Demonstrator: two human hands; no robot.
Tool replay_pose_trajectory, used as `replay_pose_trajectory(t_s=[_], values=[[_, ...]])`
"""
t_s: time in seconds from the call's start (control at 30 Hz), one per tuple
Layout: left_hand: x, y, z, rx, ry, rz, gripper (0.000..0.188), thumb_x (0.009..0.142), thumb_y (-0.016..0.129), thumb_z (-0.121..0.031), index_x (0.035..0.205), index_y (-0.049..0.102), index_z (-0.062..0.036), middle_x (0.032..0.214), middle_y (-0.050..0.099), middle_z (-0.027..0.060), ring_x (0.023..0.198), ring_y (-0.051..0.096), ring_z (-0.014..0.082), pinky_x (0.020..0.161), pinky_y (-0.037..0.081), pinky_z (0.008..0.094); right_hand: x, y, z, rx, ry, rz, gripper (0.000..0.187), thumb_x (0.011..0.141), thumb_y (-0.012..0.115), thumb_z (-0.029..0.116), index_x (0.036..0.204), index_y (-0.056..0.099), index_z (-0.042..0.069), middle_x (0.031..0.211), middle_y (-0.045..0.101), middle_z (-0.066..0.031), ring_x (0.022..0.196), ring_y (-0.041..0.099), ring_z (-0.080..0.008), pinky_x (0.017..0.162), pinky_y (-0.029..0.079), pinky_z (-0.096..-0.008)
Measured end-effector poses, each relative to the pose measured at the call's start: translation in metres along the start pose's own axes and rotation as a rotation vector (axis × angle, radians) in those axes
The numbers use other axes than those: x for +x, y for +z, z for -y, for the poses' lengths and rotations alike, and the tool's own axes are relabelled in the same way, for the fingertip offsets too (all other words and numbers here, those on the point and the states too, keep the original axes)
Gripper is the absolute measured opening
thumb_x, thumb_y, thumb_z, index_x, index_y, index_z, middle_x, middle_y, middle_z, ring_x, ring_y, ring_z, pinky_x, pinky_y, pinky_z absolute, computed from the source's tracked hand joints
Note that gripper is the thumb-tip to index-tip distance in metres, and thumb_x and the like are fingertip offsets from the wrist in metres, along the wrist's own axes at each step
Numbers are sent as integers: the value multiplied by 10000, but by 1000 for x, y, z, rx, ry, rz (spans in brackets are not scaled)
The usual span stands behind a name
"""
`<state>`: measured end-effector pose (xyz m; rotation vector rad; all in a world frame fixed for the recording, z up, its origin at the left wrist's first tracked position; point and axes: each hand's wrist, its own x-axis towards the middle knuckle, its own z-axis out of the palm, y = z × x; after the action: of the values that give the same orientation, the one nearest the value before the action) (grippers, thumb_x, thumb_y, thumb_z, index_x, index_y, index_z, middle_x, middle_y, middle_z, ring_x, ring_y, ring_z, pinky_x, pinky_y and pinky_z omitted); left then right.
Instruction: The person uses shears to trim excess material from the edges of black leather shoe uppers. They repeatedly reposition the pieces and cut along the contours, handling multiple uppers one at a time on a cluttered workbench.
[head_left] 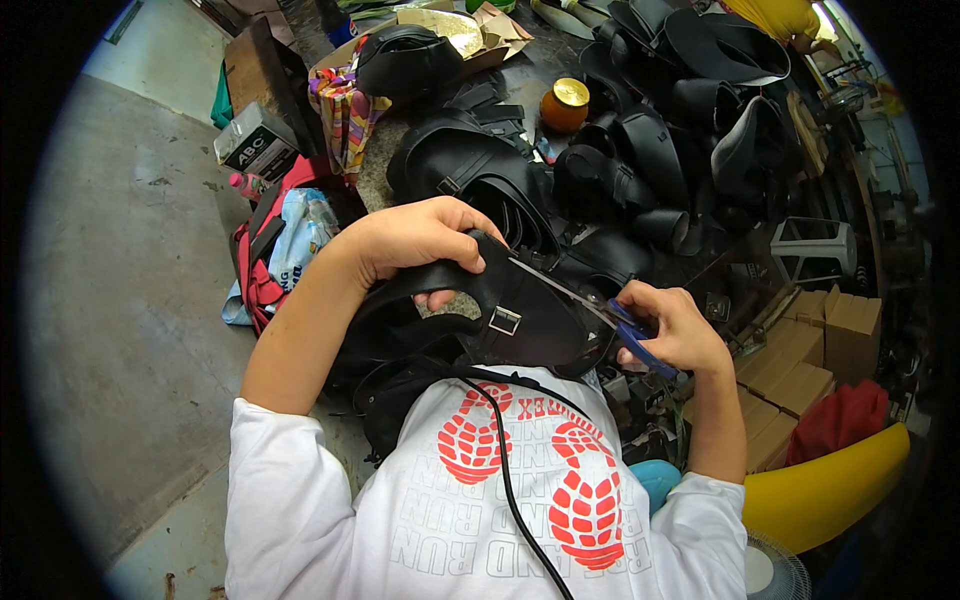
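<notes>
In front of my body I hold a black leather piece [545,328] with a silver buckle [505,320] on it. My left hand [425,240] pinches its upper edge, thumb on top and some fingers showing below through a gap. My right hand [672,325] has its fingers in the handles of blue-handled scissors [620,318]. The blades point up and left along the upper edge of the leather, their tips close to my left fingers. Whether the blades touch the leather I cannot tell.
Black leather pieces [650,140] heap the table ahead, with an orange jar [565,105] among them. A patterned cloth [345,110] and bags [300,235] are at the left. To the right lie cardboard boxes [790,365], a white stool [815,248] and a yellow curved object [840,490].
</notes>
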<state>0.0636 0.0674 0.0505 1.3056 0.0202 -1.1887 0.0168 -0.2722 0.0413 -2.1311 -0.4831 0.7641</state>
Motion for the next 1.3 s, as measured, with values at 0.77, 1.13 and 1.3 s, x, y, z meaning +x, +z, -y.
replay_pose_trajectory(t_s=[0.77,1.13,1.3], values=[[-45,5,21,-117,173,-167,358,820,558,-2,1169,552,74,675,631,147,394,576,184,330,432,264,4,69,-55,884,143,-137,232,825,728,85,952,536,50,703,601,-15,576,547,-63,534,440,-208],[37,57,53,-795,498,-292,399,877,542,-119,1256,441,-44,746,568,89,418,482,134,340,338,231,-12,59,-85,1030,-308,-796,346,970,545,421,1109,547,103,1071,690,-148,759,604,-105,739,450,-227],[103,108,97,-921,264,-178,322,906,518,-49,1222,454,-39,910,619,113,668,636,194,540,513,279,-29,86,-93,1093,1,-821,485,751,711,144,1192,550,22,1024,654,-57,905,634,-161,854,487,-272]])
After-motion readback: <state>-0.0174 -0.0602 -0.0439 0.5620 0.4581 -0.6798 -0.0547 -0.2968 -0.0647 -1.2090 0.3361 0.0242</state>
